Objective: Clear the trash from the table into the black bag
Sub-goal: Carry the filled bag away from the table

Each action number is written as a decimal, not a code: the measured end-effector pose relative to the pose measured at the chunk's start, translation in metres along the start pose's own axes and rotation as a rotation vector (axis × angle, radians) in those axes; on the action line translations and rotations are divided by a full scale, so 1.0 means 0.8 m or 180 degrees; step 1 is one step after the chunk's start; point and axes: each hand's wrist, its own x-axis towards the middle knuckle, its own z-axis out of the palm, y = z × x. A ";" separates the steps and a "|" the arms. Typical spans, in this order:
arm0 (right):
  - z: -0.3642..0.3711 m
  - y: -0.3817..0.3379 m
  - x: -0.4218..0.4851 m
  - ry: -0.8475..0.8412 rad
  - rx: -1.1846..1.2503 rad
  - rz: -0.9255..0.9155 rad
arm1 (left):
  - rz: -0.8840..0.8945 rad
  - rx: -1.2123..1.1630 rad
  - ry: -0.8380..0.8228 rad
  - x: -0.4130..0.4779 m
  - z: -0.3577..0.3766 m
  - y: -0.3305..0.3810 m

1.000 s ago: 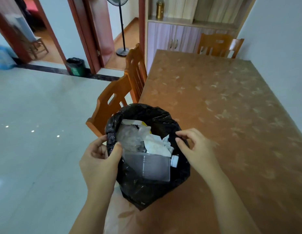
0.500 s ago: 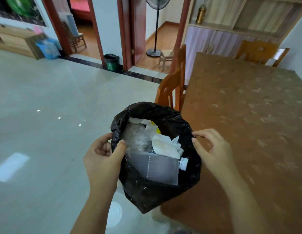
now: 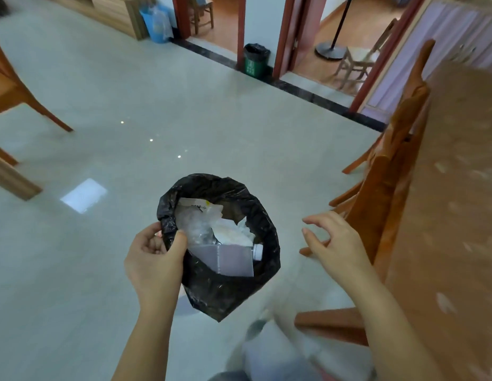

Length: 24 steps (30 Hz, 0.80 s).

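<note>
Head view: the left hand (image 3: 154, 259) pinches the bag (image 3: 225, 292) rim, holding it over the floor (image 3: 184, 119), trash (image 3: 220, 237) inside. The right hand (image 3: 335, 240) hangs open, empty, beside it. The table (image 3: 459, 215), blurred, seems bare.

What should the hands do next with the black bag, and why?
Probably bring the right hand back to the rim of the black bag and gather the mouth closed. The bag hangs over the floor, pinched only by the left hand, its mouth wide open with a bottle and wrappers showing. The visible part of the table shows no trash.
</note>
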 end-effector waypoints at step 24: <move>0.132 0.084 0.344 0.0975 0.0869 0.1519 | 0.0331 0.1134 -0.1925 0.332 0.346 -0.028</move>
